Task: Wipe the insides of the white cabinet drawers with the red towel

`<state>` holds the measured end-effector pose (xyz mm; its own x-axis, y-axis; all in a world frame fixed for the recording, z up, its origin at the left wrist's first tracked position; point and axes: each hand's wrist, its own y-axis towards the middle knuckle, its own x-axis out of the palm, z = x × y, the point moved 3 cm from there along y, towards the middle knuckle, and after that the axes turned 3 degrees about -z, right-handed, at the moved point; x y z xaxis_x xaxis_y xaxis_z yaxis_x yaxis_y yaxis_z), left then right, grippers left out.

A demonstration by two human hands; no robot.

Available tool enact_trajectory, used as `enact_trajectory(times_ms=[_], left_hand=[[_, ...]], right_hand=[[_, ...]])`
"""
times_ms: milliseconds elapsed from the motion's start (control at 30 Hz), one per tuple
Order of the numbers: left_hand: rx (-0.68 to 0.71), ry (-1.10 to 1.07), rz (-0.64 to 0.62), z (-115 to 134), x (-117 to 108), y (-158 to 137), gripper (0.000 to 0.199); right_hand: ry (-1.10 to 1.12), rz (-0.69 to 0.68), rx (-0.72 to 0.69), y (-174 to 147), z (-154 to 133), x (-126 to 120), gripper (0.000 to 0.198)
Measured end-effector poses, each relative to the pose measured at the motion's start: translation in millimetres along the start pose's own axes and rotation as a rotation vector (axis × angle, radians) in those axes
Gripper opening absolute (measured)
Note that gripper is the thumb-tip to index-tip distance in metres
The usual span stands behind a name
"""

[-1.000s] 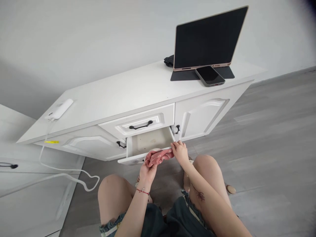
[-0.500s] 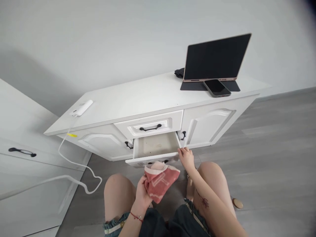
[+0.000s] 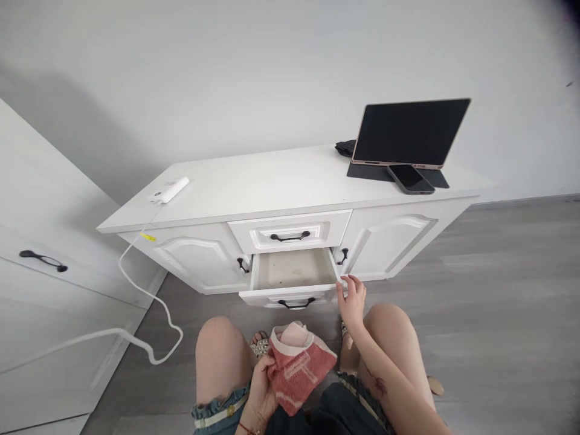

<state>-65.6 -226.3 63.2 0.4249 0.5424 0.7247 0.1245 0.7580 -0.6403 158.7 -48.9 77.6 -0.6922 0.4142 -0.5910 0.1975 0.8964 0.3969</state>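
My left hand [image 3: 263, 385] is closed on the left side of a folded red towel [image 3: 301, 374] with a pale pattern, a white border and a light pink part folded in at the top. The towel hangs over my lap, in front of a pulled-out drawer [image 3: 292, 267]. Apart from small dark specks, the drawer's pale bottom shows nothing lying on it. At the drawer front's right corner is my right hand [image 3: 352, 300], fingers bent but apart, with the fingertips touching or very near the edge. Below them is the drawer's black handle [image 3: 296, 304].
A tablet [image 3: 410, 133] stands on the white cabinet top [image 3: 254, 181], with a phone [image 3: 411, 179] before it and a black item [image 3: 345, 148] behind. A white charger [image 3: 174, 190] trails a cable [image 3: 167, 308] on the left. Above the open drawer is a closed drawer [image 3: 290, 232].
The towel and my left hand have moved down toward my lap, uncovering the drawer handle. My right hand's fingers have loosened at the drawer corner. The view has shifted slightly.
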Motion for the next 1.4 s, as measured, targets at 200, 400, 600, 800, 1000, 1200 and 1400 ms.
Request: enact_trajectory(times_ms=[200, 400, 600, 800, 1000, 1200, 1400], left_hand=[[-0.018, 0.072, -0.157, -2, -8, -6, 0.05], [0.024, 0.158, -0.079, -11, -6, -1, 0.06], [0.021, 0.056, 0.066, -11, -10, 5, 0.042], [-0.032, 0.013, 0.123, -7, -4, 7, 0.031], [-0.132, 0.012, -0.02, -10, 3, 10, 0.046], [-0.097, 0.104, 0.021, -13, 9, 4, 0.04], [0.135, 0.399, 0.013, -7, 20, -6, 0.021]], right_hand=[[0.351, -0.222, 0.142, -56, -29, -16, 0.033], [0.961, -0.909, 0.573, -92, -46, -8, 0.042], [1.245, -1.109, 0.726, -95, -64, -5, 0.061], [1.246, -1.201, 0.684, -100, -66, -8, 0.078], [1.253, -1.241, 0.63, -100, -63, -9, 0.081], [1.206, -1.126, 0.696, -102, -50, 1, 0.057], [1.157, -0.852, 0.815, -96, -34, 9, 0.035]])
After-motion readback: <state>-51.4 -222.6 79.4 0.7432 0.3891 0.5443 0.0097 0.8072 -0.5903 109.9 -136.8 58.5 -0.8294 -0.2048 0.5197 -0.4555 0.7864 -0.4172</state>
